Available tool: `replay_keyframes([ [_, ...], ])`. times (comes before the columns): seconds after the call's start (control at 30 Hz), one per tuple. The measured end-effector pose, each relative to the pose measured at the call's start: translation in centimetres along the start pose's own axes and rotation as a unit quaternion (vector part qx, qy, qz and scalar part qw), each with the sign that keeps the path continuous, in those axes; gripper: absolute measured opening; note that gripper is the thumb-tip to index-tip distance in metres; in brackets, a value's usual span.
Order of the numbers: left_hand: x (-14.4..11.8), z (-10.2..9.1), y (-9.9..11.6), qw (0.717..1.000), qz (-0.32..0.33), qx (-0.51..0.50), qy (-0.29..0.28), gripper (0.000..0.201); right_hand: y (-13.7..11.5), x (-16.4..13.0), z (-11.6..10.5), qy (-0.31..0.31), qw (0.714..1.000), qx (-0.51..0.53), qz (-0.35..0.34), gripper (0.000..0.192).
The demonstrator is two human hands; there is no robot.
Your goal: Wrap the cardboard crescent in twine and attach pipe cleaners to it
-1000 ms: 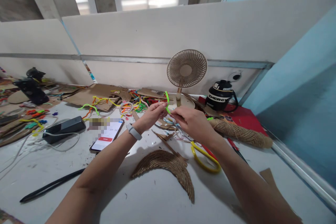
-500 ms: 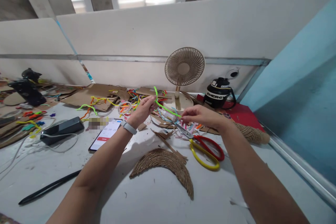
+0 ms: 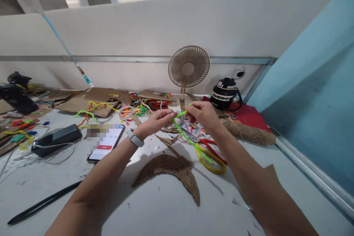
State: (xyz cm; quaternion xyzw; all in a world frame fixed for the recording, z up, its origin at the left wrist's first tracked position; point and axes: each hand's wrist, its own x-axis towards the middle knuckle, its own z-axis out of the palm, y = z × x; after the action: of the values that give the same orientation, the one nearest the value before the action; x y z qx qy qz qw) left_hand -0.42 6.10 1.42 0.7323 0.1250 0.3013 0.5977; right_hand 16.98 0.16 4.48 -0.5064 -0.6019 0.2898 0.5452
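The left hand [image 3: 159,121] pinches one end of a green pipe cleaner [image 3: 188,138], fingers closed. The right hand [image 3: 203,113] grips it just beside, closed too. Its free end hangs over the scissors [image 3: 211,155] on the bench [image 3: 155,214].

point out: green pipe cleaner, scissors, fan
green pipe cleaner [image 3: 190,141], head view, mid-stem below the hands
scissors [image 3: 211,162], head view, yellow handle loop
fan [image 3: 188,67], head view, grille centre

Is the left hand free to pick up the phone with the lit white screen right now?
Probably not: the left hand is pinching the green fuzzy pipe cleaner together with the right hand. The path to the phone looks open.
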Motion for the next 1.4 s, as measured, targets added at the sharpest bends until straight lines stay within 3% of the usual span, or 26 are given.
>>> replay_keyframes([
  [0.13, 0.1, -0.4, -0.2, 1.0, 0.001, -0.018, 0.017, 0.053, 0.2, -0.3, 0.6, 0.08, 0.996, -0.031, -0.031, 0.031],
  [0.3, 0.2, -0.5, -0.2, 0.999, 0.001, -0.034, 0.01, 0.052, 0.3, 0.0, 1.0, 0.108, 0.993, 0.042, 0.019, 0.024],
  [0.5, -0.1, -1.1, 0.3, 0.999, -0.001, -0.033, 0.031, 0.051, 0.5, 1.4, -2.6, 0.235, 0.964, 0.118, 0.036, 0.021],
  [0.57, 0.0, -1.2, 0.3, 0.999, 0.005, -0.027, 0.033, 0.051, 0.5, 1.5, -3.2, 0.165, 0.979, 0.108, 0.055, 0.021],
  [0.63, 0.1, -1.2, 0.1, 0.999, 0.009, -0.023, 0.031, 0.051, 0.4, 1.2, -2.6, 0.006, 0.992, 0.083, 0.098, 0.023],
  [0.7, 0.1, -1.2, -0.1, 0.999, 0.014, -0.016, 0.031, 0.052, 0.2, 0.6, -1.3, -0.147, 0.978, 0.061, 0.133, 0.025],
  [0.8, 0.1, -1.4, -0.5, 0.999, 0.015, 0.01, 0.038, 0.051, 0.0, -0.1, 0.6, -0.244, 0.957, 0.058, 0.144, 0.032],
  [1.17, 0.2, -1.6, -1.3, 0.999, 0.003, -0.006, 0.043, 0.05, 1.0, 0.0, 1.3, -0.249, 0.955, 0.11, 0.117, 0.038],
  [1.4, 1.0, -2.2, -2.3, 0.994, 0.017, -0.066, 0.08, 0.056, 1.2, 0.2, 1.2, -0.195, 0.973, 0.096, 0.072, 0.036],
])
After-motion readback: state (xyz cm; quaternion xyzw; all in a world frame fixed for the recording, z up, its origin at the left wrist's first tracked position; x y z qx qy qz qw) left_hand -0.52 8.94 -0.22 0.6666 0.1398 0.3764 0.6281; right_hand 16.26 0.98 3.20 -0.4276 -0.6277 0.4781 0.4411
